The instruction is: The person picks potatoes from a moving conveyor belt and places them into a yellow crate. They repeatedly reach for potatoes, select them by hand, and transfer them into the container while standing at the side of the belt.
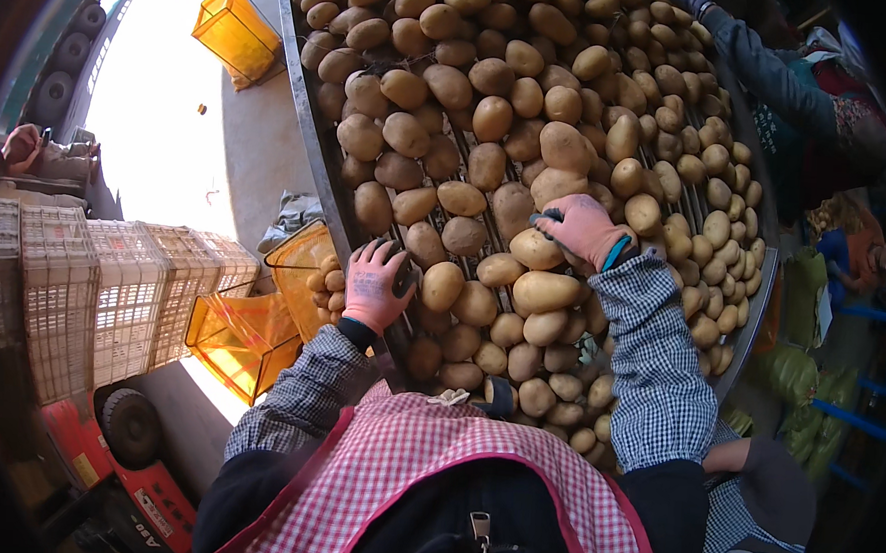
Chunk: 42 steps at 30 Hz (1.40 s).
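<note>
Potatoes (490, 119) of many sizes cover a slatted metal sorting table (461, 138) before me. My left hand (377, 284), in a pink glove with dark fingertips, rests at the table's left metal rim (310, 112), holding nothing I can see. Over the potatoes to the right is my right hand (587, 228), gloved alike. Its thumb points left, and its other fingers are mostly hidden beneath the palm. A pale potato (536, 249) lies against its underside; whether the hand grips one is unclear. Just below is a long yellowish potato (547, 292).
Yellow mesh bags on frames (248, 345) stand left of the table, one (326, 289) containing potatoes. Farther left are stacked white plastic crates (123, 290) and a red vehicle (139, 478). A co-worker's sleeve (769, 72) reaches over the far right; another person (761, 511) is at lower right.
</note>
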Tool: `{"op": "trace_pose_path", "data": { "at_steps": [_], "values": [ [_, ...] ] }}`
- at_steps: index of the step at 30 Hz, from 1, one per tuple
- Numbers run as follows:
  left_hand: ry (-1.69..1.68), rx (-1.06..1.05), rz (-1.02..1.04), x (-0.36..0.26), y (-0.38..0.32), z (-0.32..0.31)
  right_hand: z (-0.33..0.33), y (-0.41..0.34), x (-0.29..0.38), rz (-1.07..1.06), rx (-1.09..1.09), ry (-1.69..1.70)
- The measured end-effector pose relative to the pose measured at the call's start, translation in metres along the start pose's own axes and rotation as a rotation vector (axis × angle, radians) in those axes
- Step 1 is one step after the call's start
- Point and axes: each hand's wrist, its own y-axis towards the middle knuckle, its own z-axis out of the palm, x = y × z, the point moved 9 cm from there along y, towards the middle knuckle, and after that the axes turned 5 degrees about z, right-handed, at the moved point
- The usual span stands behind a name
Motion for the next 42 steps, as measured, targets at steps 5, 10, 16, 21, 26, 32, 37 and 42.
{"op": "trace_pose_path", "data": {
  "at_steps": [5,10,16,21,26,32,37,42],
  "values": [
    [-0.233,-0.187,0.116,-0.028,0.077,-0.013,0.076,-0.065,0.012,0.091,0.172,1.302],
    [0.218,-0.030,0.768,-0.159,0.205,0.009,0.125,-0.118,0.004,0.179,0.069,1.292],
    [0.495,0.473,0.804,-0.199,0.263,0.059,0.148,-0.173,-0.025,0.285,-0.017,1.458],
    [-0.019,0.443,0.391,-0.128,0.228,0.053,0.162,-0.189,-0.023,0.328,-0.124,1.463],
    [-1.614,0.587,0.017,-0.094,0.086,0.053,0.173,-0.198,-0.013,0.406,-0.099,1.520],
    [-2.386,0.667,-0.506,-0.101,-0.032,0.025,0.177,-0.184,0.010,0.322,-0.023,1.375],
    [-2.356,0.623,-0.371,-0.104,-0.066,0.025,0.152,-0.194,0.047,0.105,-0.064,1.179],
    [-1.697,0.358,-0.163,-0.110,-0.052,0.046,0.175,-0.222,0.032,0.247,-0.065,1.737]
  ]
}}
